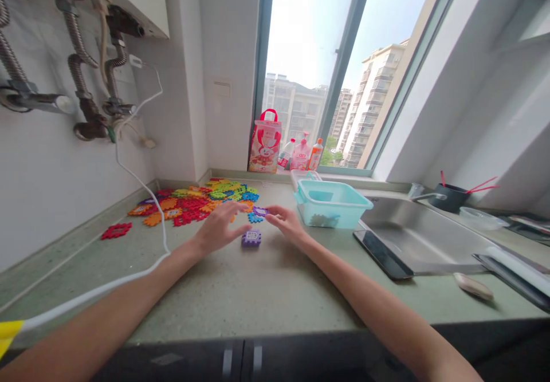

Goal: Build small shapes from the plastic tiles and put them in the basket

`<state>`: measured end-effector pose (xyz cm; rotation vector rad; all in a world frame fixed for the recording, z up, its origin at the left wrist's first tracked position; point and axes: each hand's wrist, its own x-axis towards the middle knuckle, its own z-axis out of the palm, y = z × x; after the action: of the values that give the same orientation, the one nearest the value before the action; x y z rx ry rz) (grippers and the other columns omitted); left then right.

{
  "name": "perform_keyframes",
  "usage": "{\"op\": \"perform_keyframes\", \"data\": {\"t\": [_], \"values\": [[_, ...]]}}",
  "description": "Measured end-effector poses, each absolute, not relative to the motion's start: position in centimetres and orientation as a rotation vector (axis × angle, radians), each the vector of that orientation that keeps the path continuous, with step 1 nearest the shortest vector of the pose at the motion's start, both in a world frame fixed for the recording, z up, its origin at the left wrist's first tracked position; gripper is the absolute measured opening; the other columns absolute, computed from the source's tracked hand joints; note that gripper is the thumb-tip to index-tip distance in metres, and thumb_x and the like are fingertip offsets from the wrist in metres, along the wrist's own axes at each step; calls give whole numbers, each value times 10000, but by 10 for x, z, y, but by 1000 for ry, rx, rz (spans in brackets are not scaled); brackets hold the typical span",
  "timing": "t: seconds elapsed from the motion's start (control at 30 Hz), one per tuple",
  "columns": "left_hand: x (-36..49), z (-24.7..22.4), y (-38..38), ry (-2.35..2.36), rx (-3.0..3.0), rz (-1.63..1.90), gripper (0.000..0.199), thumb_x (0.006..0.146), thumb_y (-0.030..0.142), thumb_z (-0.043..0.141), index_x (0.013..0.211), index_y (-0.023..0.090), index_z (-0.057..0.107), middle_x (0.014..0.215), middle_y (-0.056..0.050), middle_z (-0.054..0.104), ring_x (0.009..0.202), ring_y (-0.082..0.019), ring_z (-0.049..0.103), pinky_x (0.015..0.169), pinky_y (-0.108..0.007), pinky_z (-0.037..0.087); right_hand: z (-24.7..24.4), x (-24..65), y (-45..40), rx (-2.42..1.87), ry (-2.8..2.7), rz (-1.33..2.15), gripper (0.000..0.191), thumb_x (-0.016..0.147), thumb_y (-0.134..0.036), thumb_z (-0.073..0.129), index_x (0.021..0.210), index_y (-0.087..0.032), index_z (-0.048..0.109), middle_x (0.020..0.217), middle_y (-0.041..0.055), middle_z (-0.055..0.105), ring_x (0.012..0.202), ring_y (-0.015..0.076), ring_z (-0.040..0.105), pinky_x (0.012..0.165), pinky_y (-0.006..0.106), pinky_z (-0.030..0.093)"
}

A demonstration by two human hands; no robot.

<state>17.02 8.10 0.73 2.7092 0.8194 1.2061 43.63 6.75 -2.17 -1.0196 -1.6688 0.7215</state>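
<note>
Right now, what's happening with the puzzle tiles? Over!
Right hand at purple tile. Left hand open beside purple stack. White cable near left forearm.

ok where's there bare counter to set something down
Bare counter: in front of the purple stack, between the forearms; also left, between the loose red piece and white cable. Crowded: the back left, under the colourful pile, and right, around the phone and sink.

purple stk (251, 239): toothed, pale label up | purple pc (259, 212): behind stk | multicol. pile (189, 209): loose, to L
</note>
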Motion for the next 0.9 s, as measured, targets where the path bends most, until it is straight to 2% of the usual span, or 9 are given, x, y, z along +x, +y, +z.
{"op": "perform_keyframes", "data": {"t": [0.07, 0.13, 0.23, 0.33, 0.43, 0.6, 0.7, 0.83, 0.9], "values": [[171, 10, 78, 789, 2735, 1297, 347, 1016, 519, 624, 1204, 231, 671, 1188, -81, 729, 1103, -247, 654, 1020, -415, 475, -15, 428, 61, -984, -1788, 634, 489, 868, -671, 712, 1092, -241, 770, 993, 47, 790, 915, 228, 716, 826, 352, 521], [171, 11, 75, 756, 2780, 1318, 278, 1047, 477, 592, 1113, 234, 708, 1069, -57, 754, 1018, -229, 668, 972, -396, 475, -10, 421, 57, -973, -1843, 563, 442, 905, -645, 692, 1081, -247, 772, 935, 28, 784, 881, 214, 709, 828, 348, 513], [171, 12, 73, 736, 2814, 1334, 277, 1062, 450, 574, 1022, 234, 743, 921, -36, 753, 900, -214, 660, 901, -375, 465, -8, 419, 52, -969, -1884, 462, 395, 969, -610, 632, 1017, -245, 773, 889, 29, 777, 830, 204, 694, 801, 346, 524], [173, 10, 71, 795, 2711, 1437, 314, 1061, 439, 567, 925, 215, 741, 853, -37, 734, 843, -212, 641, 879, -366, 463, -4, 423, 48, -907, -1919, 239, 381, 994, -556, 631, 1203, -251, 725, 1018, 56, 773, 858, 204, 691, 834, 362, 545], [176, 10, 69, 856, 2541, 1461, 346, 1044, 442, 569, 842, 202, 714, 812, -34, 713, 816, -206, 633, 865, -345, 478, 2, 426, 43, -852, -2069, -62, 534, 969, -496, 701, 1439, -265, 595, 1195, 95, 742, 969, 229, 693, 946, 403, 531], [180, 8, 68, 855, 2393, 1300, 431, 1014, 528, 555, 770, 194, 677, 770, -21, 688, 770, -191, 630, 799, -305, 487, 12, 429, 40, -906, -2234, -276, 475, 989, -472, 677, 1427, -297, 623, 1199, 97, 759, 1060, 280, 676, 984, 443, 511], [180, 4, 71, 861, 2322, 1201, 502, 1015, 611, 507, 857, 182, 713, 803, -28, 711, 765, -193, 650, 776, -297, 487, 13, 433, 42, -934, -2237, -258, 459, 958, -520, 706, 1355, -291, 678, 1216, 102, 757, 1075, 300, 669, 995, 468, 505], [174, 2, 75, 857, 2331, 1098, 642, 1026, 709, 383, 1195, 177, 701, 864, -35, 723, 807, -209, 670, 787, -309, 490, 10, 438, 45, -1002, -2170, -158, 446, 897, -567, 763, 1246, -292, 737, 1155, 105, 764, 1054, 305, 673, 1011, 475, 507], [169, 2, 77, 855, 2444, 1012, 681, 1009, 732, 398, 1313, 182, 658, 963, -59, 733, 903, -233, 675, 855, -336, 494, 8, 438, 46, -1008, -2171, -92, 409, 888, -552, 777, 1200, -288, 754, 1108, 98, 771, 1022, 292, 685, 987, 456, 524]]}}
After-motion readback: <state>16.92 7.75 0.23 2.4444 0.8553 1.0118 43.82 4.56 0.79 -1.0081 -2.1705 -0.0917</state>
